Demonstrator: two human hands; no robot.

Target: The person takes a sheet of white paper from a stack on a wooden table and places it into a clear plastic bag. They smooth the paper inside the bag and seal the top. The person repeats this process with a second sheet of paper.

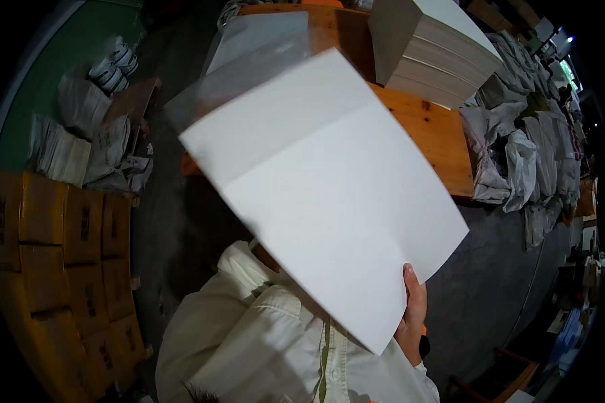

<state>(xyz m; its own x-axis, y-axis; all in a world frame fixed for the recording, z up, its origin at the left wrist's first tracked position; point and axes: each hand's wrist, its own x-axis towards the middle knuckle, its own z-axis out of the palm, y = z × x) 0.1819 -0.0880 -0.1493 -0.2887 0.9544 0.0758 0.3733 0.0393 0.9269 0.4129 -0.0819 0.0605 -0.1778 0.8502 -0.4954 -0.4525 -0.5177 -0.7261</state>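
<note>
A large white sheet of paper or thin card (pixel 329 195) is held up at a slant in front of my chest, above the floor and over the near part of the table. A straight line, a fold or a change in shade, crosses its far end. My right hand (pixel 414 312) grips its near right edge, thumb on the upper face and the other fingers hidden beneath. The left sleeve (pixel 238 265) reaches under the sheet's left edge. My left hand is hidden behind the sheet, so its fingers do not show.
An orange-brown wooden table (pixel 433 138) carries a tall stack of white sheets (pixel 437 57) and clear plastic film (pixel 255 67). Yellow-brown cartons (pixel 81 269) are piled at left, near wrapped bundles (pixel 60 151). Pale sacks (pixel 517 154) heap along the right side.
</note>
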